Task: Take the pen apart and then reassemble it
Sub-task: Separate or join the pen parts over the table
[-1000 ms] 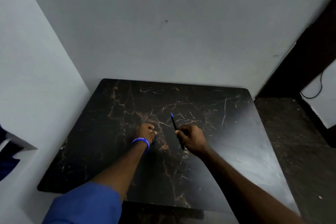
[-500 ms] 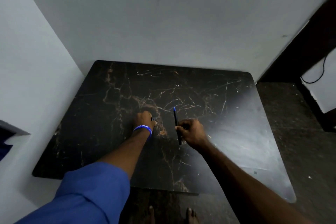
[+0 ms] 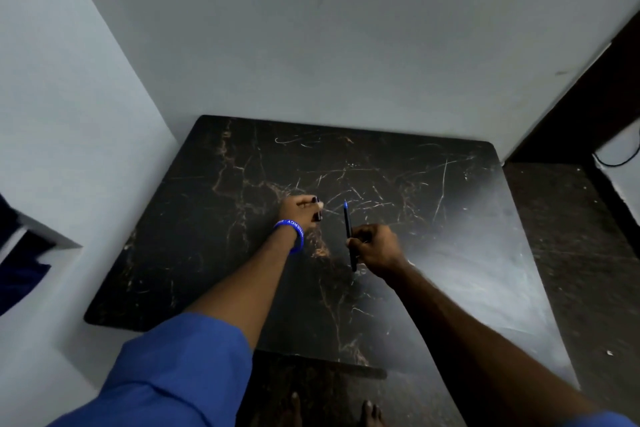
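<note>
A thin black pen body (image 3: 347, 222) with a blue tip pointing away from me is gripped near its middle by my right hand (image 3: 375, 248) over the black marble table (image 3: 450, 253). My left hand (image 3: 300, 211), with a blue wristband, is closed around a short black pen cap (image 3: 317, 210) that sticks out between thumb and fingers. The two hands are apart, the cap a short way to the left of the pen's tip.
The table stands in a corner, with pale walls (image 3: 311, 45) at the back and left. A dark floor (image 3: 571, 236) lies to the right. My bare toes (image 3: 370, 409) show below the table's near edge.
The camera has tilted a little between frames. The pen now stands straighter, its tip pointing away. My left hand has turned, so the black cap shows more clearly.
</note>
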